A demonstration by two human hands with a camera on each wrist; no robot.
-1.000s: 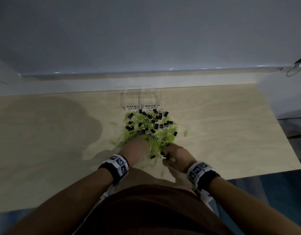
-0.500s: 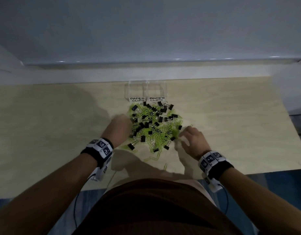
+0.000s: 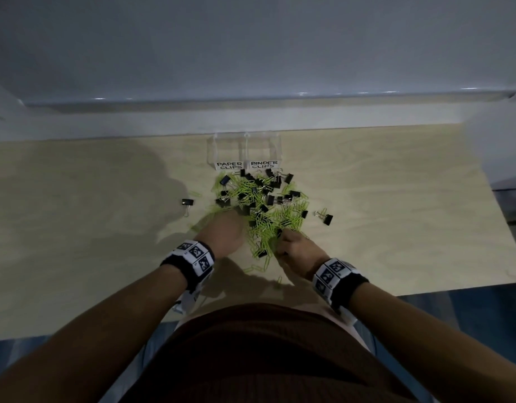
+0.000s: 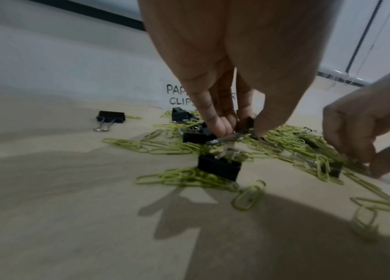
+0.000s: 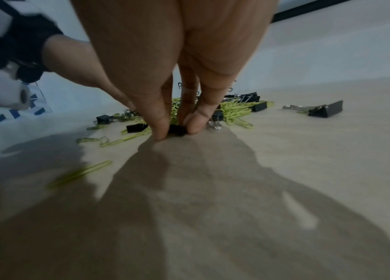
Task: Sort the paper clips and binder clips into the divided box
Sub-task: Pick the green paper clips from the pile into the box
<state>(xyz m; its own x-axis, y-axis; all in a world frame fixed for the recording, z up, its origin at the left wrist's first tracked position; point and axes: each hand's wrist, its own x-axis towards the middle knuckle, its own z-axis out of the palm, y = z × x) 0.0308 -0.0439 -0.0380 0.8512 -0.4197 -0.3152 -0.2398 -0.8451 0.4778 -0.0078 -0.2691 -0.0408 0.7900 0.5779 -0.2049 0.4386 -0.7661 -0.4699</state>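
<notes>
Sitting at the back of the bench [image 3: 396, 199], the clear divided box [image 3: 244, 152] has two parts, the left one marked PAPER CLIPS and the right one marked BINDER CLIPS, and no clips show inside either part. Just in front of it lies a mixed pile of green paper clips [image 3: 265, 228] and black binder clips [image 3: 269, 199]. The left hand [image 3: 221, 237] has its grip pinched on a black binder clip [image 4: 245, 124] in the pile, and the right hand [image 3: 297, 251] has its grip pinched on another small black binder clip [image 5: 177, 129] at the near edge.
</notes>
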